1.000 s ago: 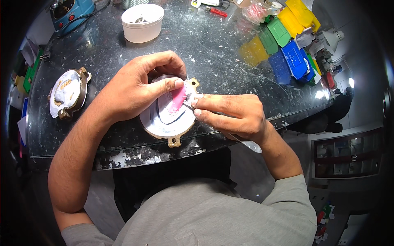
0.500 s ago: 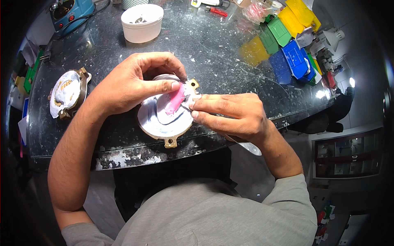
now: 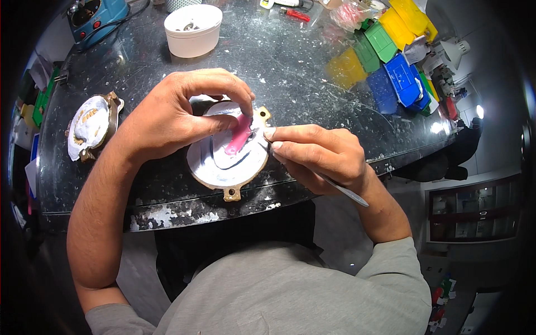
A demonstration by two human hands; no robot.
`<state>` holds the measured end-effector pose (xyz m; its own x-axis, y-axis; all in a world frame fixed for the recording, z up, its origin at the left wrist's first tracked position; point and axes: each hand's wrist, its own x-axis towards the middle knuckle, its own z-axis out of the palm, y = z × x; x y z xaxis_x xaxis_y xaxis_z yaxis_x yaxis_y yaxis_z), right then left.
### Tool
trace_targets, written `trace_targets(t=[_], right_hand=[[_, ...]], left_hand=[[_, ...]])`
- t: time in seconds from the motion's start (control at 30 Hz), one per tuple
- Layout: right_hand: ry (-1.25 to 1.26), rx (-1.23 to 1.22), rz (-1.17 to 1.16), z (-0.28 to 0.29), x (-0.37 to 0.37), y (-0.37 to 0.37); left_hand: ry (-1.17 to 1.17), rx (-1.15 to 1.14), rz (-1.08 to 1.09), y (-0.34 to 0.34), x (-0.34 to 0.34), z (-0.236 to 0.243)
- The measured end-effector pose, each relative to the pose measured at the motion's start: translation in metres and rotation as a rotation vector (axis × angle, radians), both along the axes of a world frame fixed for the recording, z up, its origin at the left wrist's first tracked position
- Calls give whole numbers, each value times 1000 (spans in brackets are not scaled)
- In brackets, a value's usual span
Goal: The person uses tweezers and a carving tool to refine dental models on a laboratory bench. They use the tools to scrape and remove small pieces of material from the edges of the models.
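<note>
Right hand [image 3: 329,153] has shifted outward, gripping a slim silvery metal tool [image 3: 347,193]; left hand [image 3: 167,111] pinches a curved pink strip [image 3: 239,139]. I fear a slip gouging the round white plaster [image 3: 207,172].

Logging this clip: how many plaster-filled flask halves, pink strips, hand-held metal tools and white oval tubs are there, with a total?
Plaster-filled flask halves: 2 (near flask half, far-left flask half)
Pink strip: 1
Slim metal tool: 1
White oval tub: 1
Total: 5
</note>
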<state>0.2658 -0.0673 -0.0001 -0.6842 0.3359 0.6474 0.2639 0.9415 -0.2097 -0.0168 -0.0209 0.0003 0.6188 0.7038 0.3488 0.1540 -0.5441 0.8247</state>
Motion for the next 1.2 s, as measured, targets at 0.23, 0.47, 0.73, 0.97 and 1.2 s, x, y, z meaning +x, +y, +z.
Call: trace_targets(t=[0.23, 0.47, 0.73, 0.97, 1.2], right_hand=[[12, 5, -23, 2, -3, -1], [-25, 2, -23, 3, -1, 0], [-58, 39, -17, 2, 3, 0], [-39, -26, 25, 3, 0, -3], [-63, -20, 7, 4, -6, -3]], left_hand=[[1, 19, 0, 1, 0, -2], [0, 1, 14, 0, 1, -2], [41, 153, -5, -3, 1, 5], [30, 90, 7, -2, 0, 1], [-28, -58, 60, -1, -1, 1]])
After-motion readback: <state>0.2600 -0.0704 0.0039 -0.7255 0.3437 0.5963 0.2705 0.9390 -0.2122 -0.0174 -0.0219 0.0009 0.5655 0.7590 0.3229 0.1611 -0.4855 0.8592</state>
